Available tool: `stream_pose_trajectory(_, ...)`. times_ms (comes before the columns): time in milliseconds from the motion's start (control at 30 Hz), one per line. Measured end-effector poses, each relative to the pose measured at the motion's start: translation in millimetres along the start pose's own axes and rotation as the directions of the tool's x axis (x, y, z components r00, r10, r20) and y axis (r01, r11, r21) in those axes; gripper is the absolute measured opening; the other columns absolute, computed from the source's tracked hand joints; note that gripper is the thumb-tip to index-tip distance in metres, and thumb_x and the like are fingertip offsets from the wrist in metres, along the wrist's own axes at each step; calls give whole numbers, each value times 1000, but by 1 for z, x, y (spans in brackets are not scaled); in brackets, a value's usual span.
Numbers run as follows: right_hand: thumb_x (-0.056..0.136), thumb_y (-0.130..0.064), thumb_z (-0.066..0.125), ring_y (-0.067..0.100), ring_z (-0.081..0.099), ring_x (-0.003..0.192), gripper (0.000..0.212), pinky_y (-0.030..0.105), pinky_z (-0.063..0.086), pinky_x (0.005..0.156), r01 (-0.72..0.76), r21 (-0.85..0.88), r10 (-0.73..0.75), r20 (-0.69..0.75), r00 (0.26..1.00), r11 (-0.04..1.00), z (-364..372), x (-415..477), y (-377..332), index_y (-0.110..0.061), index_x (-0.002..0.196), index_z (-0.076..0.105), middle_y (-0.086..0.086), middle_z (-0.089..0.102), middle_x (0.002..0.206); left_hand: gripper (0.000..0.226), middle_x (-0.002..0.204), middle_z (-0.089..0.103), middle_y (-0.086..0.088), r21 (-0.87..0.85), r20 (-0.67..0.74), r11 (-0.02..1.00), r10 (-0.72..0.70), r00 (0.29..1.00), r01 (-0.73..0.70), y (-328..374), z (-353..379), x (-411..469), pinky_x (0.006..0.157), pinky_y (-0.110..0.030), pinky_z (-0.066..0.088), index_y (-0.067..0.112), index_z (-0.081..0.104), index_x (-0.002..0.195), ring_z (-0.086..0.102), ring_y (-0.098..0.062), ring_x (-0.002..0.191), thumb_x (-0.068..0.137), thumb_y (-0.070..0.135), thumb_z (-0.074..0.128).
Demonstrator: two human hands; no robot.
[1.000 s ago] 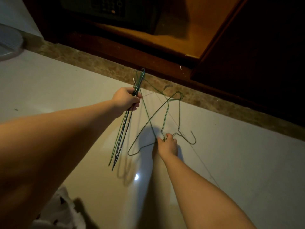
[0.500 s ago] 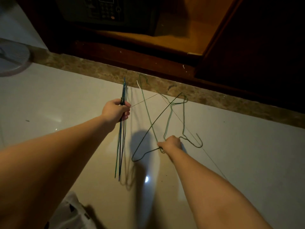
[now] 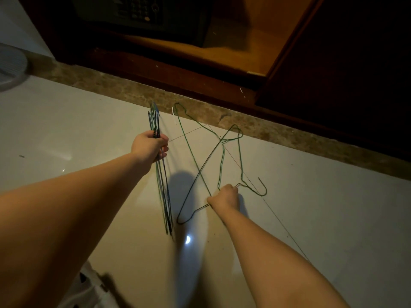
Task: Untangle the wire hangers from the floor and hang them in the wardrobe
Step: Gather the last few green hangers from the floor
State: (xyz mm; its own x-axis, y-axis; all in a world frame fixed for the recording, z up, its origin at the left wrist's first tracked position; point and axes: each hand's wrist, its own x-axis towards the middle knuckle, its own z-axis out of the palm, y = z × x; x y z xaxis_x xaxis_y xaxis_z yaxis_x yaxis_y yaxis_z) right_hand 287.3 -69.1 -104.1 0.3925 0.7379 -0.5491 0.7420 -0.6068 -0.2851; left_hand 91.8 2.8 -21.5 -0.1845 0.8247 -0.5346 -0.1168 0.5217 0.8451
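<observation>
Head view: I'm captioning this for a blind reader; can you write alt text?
A person's left hand grips a bundle of wire hangers above a pale tiled floor, while the right hand holds tangled green hangers beside it. An open wooden wardrobe stands beyond.

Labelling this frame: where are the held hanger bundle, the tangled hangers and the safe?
hanger bundle (image 3: 164, 196), head view, lower wires
tangled hangers (image 3: 223, 141), head view, crossing wires
safe (image 3: 138, 12), head view, keypad

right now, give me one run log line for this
left hand: grips hanger bundle | right hand: grips tangled hangers on floor | stage: untangling
</observation>
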Motion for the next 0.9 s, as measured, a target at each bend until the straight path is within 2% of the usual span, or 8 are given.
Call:
stream_pose_trajectory(133, 80, -15, 67, 30, 54, 107, 53, 25, 41, 75, -20, 179, 26, -30, 999, 984, -5, 3, 8, -4, 126, 42, 15, 47, 127, 22, 68, 47, -9, 37, 16, 999, 9, 1000, -10, -3, 1, 0, 59, -27, 44, 9, 53, 76, 47, -18, 58, 90, -6, 46)
stream_pose_trajectory(233, 84, -13, 61, 29, 57, 100, 49, 25, 40, 75, -70, 372, 88, -30, 996, 926, -6, 1, 11, -8, 129, 42, 14, 55, 123, 23, 68, 46, -9, 34, 20, 999, 13, 1000, -14, -3, 5, 0, 60, -28, 43, 8, 52, 74, 46, -18, 57, 89, -8, 45)
stream_pose_trajectory(300, 84, -14, 59, 26, 55, 92, 45, 24, 39, 72, -73, 429, 95, -30, 995, 901, -6, 0, 11, -9, 127, 45, 13, 57, 120, 24, 67, 45, -9, 31, 29, 999, 21, 999, -21, -4, 8, 0, 58, -27, 41, 8, 52, 74, 45, -18, 56, 89, -9, 45)
stream_pose_trajectory(500, 79, -34, 69, 19, 51, 86, 41, 23, 38, 73, -15, 527, 74, -92, 993, 850, -8, 0, 4, -13, 110, 52, 3, 57, 104, 26, 66, 45, -7, 46, 40, 999, 24, 999, -26, -8, 17, 1, 56, -25, 41, 10, 51, 73, 43, -16, 55, 89, -9, 44)
stream_pose_trajectory(633, 77, -34, 70, 21, 52, 80, 31, 23, 36, 66, 5, 598, 75, -108, 991, 802, -10, -6, 2, -16, 93, 50, -1, 53, 88, 25, 66, 43, -5, 59, 3, 998, 19, 1000, -19, -13, 26, 3, 57, -25, 41, 15, 49, 71, 39, -15, 54, 90, -1, 50)
stream_pose_trajectory(767, 76, -33, 70, 21, 52, 77, 29, 24, 37, 68, 68, 606, 66, -196, 978, 793, -15, -13, -3, -16, 87, 50, -6, 50, 75, 17, 66, 45, -3, 118, -2, 992, 32, 999, -32, -21, 38, 1, 57, -27, 42, 17, 51, 76, 41, -16, 55, 88, 7, 58)
stream_pose_trajectory(900, 77, -38, 69, 23, 54, 78, 31, 31, 46, 70, 136, 604, 48, -279, 959, 786, -22, -23, -7, -16, 88, 51, -1, 54, 79, 6, 64, 45, -5, 123, -5, 990, 73, 997, -71, -23, 54, -5, 51, -28, 37, 13, 54, 92, 38, -17, 51, 88, 11, 59)
